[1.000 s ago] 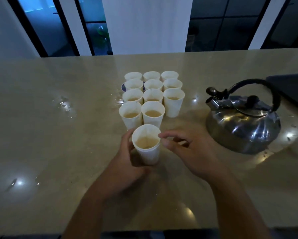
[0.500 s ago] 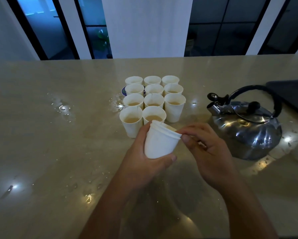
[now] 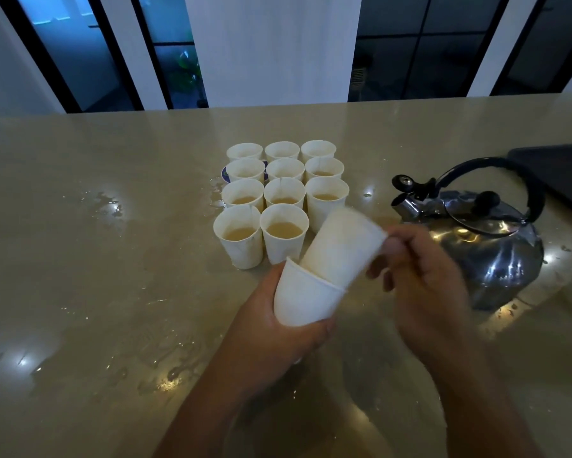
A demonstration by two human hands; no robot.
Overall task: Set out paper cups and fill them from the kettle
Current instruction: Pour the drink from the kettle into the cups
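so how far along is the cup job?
Done: eleven cups stand in rows on the counter; the nearer ones show tea, the far row's fill is unclear. In hand: left hand holds the stack, right hand pulls the top cup free. Left: set it in the front row's gap and fill it from the kettle, which stands untouched.

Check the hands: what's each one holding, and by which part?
Left hand grips the outer paper cup round its lower wall. Right hand pinches the rim of the inner cup, which sits partly nested in it.
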